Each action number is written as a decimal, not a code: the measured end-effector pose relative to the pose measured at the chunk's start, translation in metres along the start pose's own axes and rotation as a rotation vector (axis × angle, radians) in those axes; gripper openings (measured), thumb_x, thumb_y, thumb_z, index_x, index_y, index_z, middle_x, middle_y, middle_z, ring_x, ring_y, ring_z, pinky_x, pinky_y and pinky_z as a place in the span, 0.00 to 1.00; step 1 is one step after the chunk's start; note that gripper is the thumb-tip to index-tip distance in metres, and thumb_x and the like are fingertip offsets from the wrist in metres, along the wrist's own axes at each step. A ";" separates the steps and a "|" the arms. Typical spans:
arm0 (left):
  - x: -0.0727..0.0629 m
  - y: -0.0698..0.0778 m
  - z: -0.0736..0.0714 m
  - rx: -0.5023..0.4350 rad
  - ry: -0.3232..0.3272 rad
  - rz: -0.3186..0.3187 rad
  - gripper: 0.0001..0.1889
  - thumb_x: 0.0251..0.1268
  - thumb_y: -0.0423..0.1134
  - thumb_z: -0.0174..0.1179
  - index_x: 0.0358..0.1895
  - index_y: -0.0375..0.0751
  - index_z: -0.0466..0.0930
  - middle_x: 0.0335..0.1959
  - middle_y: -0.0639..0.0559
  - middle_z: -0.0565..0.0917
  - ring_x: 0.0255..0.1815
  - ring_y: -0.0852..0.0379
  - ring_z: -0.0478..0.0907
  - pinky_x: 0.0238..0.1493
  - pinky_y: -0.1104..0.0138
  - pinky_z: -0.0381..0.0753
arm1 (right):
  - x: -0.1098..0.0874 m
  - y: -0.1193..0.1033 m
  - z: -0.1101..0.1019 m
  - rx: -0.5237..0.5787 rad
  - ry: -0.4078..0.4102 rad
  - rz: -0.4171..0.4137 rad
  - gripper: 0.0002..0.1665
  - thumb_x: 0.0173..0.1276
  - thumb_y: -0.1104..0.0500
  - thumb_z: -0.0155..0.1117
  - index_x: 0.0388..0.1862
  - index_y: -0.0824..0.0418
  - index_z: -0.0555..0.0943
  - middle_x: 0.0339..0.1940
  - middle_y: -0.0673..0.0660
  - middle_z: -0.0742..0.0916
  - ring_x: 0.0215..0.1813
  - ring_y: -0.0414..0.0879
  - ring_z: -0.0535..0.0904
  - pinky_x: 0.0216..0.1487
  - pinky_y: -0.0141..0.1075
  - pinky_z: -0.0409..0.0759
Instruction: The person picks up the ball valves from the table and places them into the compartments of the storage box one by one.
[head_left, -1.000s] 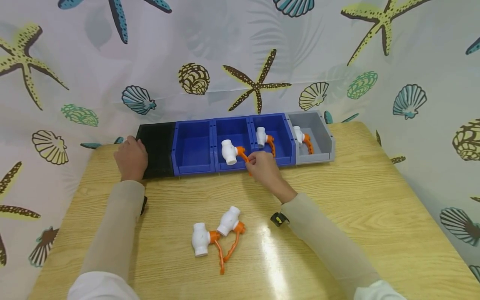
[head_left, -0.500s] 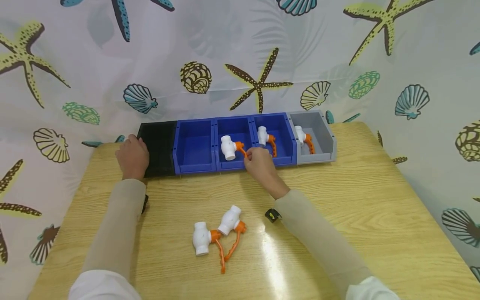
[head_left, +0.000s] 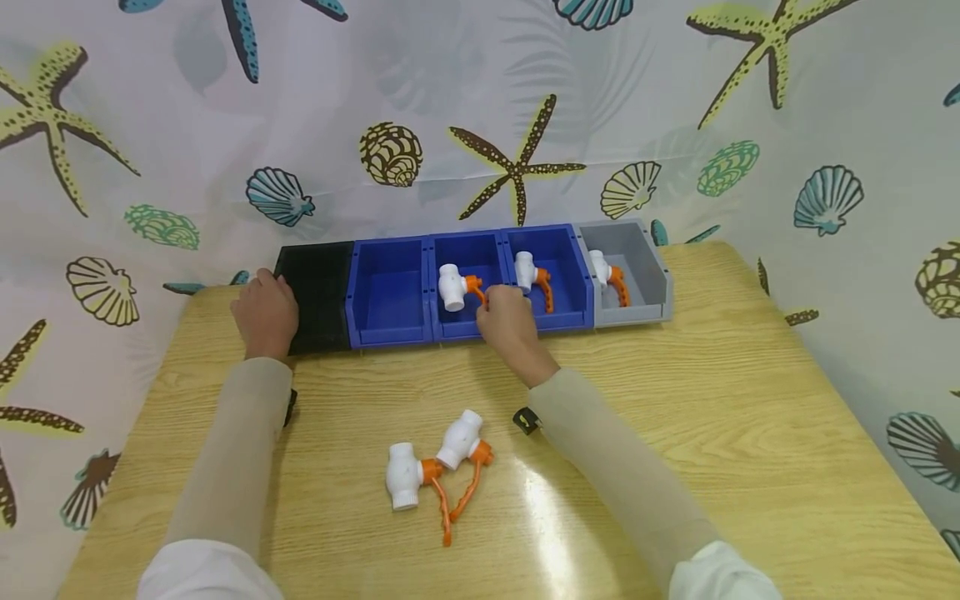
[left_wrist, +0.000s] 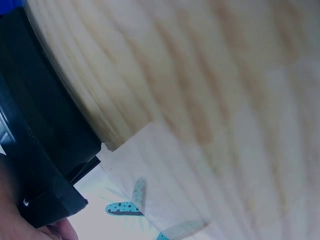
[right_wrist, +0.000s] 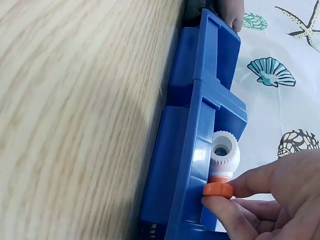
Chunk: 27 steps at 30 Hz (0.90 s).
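My right hand (head_left: 510, 327) pinches the orange handle (right_wrist: 218, 190) of a white ball valve (head_left: 452, 288). That valve's body is inside the middle blue bin (head_left: 459, 332), behind the front wall; in the right wrist view its ribbed round end (right_wrist: 225, 149) faces the camera. At the far left, my left hand (head_left: 265, 317) grips the side of the black bin (head_left: 318, 304), fingers bent over its edge. The left wrist view has only part of that hand (left_wrist: 25, 222), low at the bin's corner. Two more ball valves, one white-bodied (head_left: 403, 477) and its neighbour (head_left: 460, 440), lie on the table.
The bins stand in a row against a patterned curtain (head_left: 420, 75). Right of the middle bin, a blue bin (head_left: 566, 321) holds one ball valve (head_left: 526, 272), and a grey bin (head_left: 633, 315) holds another valve (head_left: 602, 268). Another blue bin (head_left: 392, 337) adjoins the black one.
My right hand has moved left and away from me, carrying the ball valve from over the middle blue bin's front down into it. My left hand stays on the black bin.
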<state>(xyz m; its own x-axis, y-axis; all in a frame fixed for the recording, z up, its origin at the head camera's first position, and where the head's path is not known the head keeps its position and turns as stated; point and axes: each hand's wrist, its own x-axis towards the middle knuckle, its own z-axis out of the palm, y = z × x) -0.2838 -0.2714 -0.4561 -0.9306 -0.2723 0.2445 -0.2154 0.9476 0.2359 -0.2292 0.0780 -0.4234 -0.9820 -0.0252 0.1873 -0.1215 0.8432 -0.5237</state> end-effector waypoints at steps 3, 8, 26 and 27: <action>0.000 0.000 0.000 0.005 0.003 -0.001 0.23 0.76 0.44 0.28 0.50 0.24 0.64 0.42 0.27 0.74 0.45 0.32 0.70 0.46 0.42 0.65 | 0.001 -0.002 0.000 -0.004 0.009 -0.012 0.17 0.59 0.66 0.58 0.13 0.60 0.66 0.13 0.51 0.67 0.18 0.47 0.67 0.21 0.36 0.64; 0.000 0.000 0.000 0.012 0.001 -0.002 0.23 0.76 0.44 0.28 0.50 0.24 0.64 0.43 0.27 0.74 0.44 0.33 0.70 0.45 0.43 0.66 | 0.005 -0.004 -0.002 -0.014 0.020 -0.028 0.17 0.59 0.68 0.58 0.13 0.60 0.66 0.14 0.52 0.67 0.19 0.48 0.68 0.22 0.36 0.65; 0.000 -0.002 0.004 0.004 0.031 0.005 0.23 0.76 0.44 0.29 0.48 0.24 0.64 0.40 0.28 0.74 0.43 0.33 0.71 0.44 0.43 0.66 | 0.020 -0.020 0.013 -0.279 -0.028 -0.013 0.05 0.58 0.66 0.60 0.32 0.63 0.83 0.32 0.60 0.82 0.36 0.57 0.81 0.33 0.46 0.79; 0.000 -0.002 0.004 0.007 0.033 0.006 0.23 0.76 0.44 0.29 0.48 0.24 0.64 0.39 0.28 0.74 0.42 0.33 0.71 0.44 0.43 0.66 | 0.021 -0.019 0.015 -0.289 -0.033 -0.013 0.06 0.58 0.65 0.61 0.33 0.63 0.83 0.32 0.60 0.82 0.36 0.57 0.81 0.33 0.46 0.79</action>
<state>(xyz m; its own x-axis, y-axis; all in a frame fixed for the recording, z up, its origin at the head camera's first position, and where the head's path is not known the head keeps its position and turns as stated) -0.2851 -0.2725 -0.4606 -0.9219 -0.2715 0.2765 -0.2115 0.9504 0.2280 -0.2493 0.0532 -0.4214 -0.9854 -0.0506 0.1628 -0.0927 0.9605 -0.2624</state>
